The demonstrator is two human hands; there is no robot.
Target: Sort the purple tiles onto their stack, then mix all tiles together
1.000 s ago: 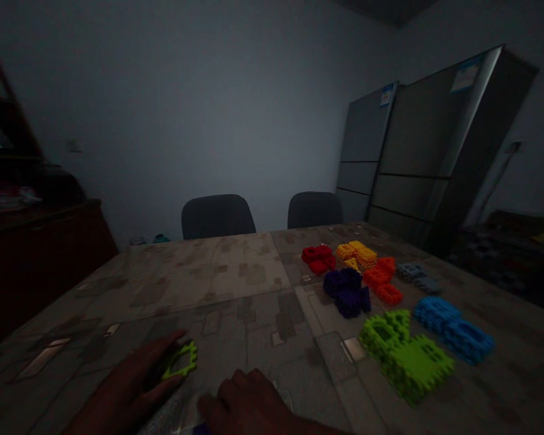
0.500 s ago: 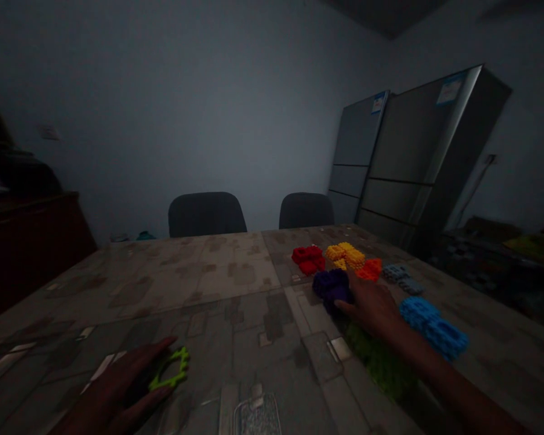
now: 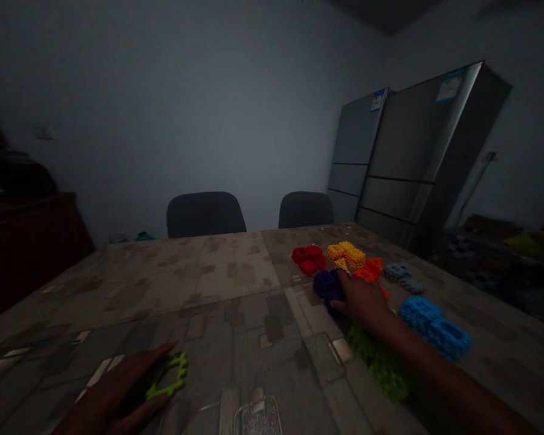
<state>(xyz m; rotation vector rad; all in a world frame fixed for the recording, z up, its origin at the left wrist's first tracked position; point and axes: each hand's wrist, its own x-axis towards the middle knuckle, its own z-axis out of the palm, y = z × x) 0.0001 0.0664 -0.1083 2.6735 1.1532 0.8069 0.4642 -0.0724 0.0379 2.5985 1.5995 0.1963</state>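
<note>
The room is dim. My left hand (image 3: 113, 393) lies on the table at the lower left, fingers stretched out, touching a flat lime-green puzzle frame (image 3: 167, 376). My right hand (image 3: 362, 300) reaches across to the pile of purple pieces (image 3: 327, 284), fingers curled on them; whether it grips one is hard to tell. Around it lie red pieces (image 3: 308, 258), yellow pieces (image 3: 347, 254), orange pieces (image 3: 369, 269), grey pieces (image 3: 401, 275), blue pieces (image 3: 433, 326) and green pieces (image 3: 381, 365), the green partly hidden under my forearm.
The patterned table (image 3: 231, 284) stretches ahead. Two dark chairs (image 3: 206, 214) stand at its far side. Tall grey cabinets (image 3: 417, 163) stand at the right, a dark wooden sideboard (image 3: 31, 241) at the left.
My right hand left the near edge and reached forward to the purple pieces, settling a little further onto them. The left hand stayed on the green frame.
</note>
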